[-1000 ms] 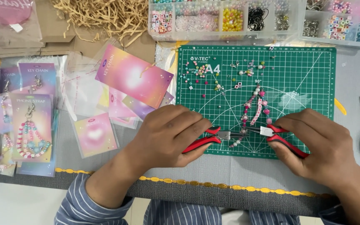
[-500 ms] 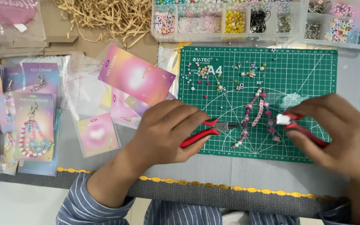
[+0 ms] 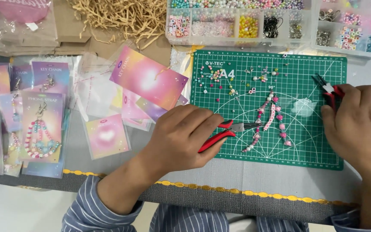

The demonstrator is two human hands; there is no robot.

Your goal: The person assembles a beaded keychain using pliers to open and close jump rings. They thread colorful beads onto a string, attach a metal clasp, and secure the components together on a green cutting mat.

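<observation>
My left hand grips red-handled pliers whose tips rest on the green cutting mat, pointing at a pink beaded strand lying in the mat's middle. My right hand holds a second pair of red-handled pliers at the mat's right edge, tips pointing up and left, away from the strand. Loose beads lie scattered on the mat's upper left.
Clear bead organiser boxes stand behind the mat. Pink-purple backing cards and bagged bead straps cover the left side. Shredded paper filler lies at the back. A gold-trimmed table edge runs in front.
My right hand has moved right and up with its pliers, from the strand to the mat's right edge. The left hand has stayed put.
</observation>
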